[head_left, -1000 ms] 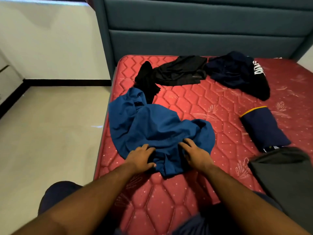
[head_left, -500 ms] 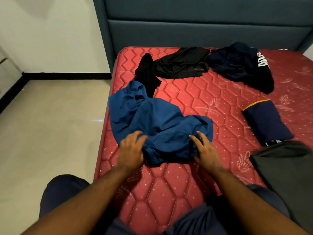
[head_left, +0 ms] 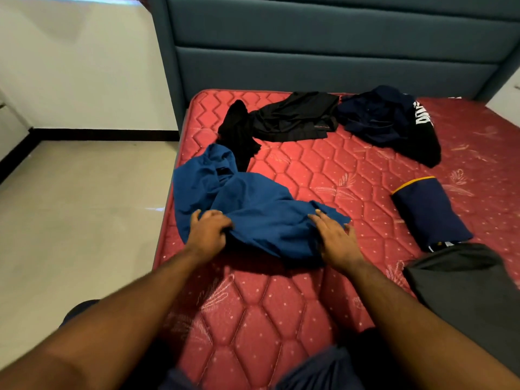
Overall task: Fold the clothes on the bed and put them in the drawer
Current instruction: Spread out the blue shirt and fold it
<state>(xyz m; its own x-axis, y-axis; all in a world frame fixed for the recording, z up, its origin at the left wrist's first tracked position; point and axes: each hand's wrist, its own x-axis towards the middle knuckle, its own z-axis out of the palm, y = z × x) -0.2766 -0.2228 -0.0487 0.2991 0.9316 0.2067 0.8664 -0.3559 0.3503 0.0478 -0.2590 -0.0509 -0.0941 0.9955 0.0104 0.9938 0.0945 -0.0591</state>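
Note:
A crumpled blue garment (head_left: 253,209) lies near the left edge of the red quilted mattress (head_left: 318,175). My left hand (head_left: 208,233) grips its near left part with curled fingers. Flat on its near right part lies my right hand (head_left: 336,240), fingers straight and thumb spread. Farther back lie a black garment (head_left: 295,116), a smaller black piece (head_left: 237,133) and a navy garment with white lettering (head_left: 388,122). A folded navy garment with a yellow edge (head_left: 427,212) sits at the right. No drawer is in view.
A dark grey garment (head_left: 464,291) lies at the near right edge of the mattress. The teal padded headboard (head_left: 309,52) stands behind the bed. Pale floor (head_left: 70,220) and a white wall with a black skirting run along the left.
Both hands slid forward over the blue garment, and its near edge has bunched up away from me. My left hand's fingers have curled into the cloth.

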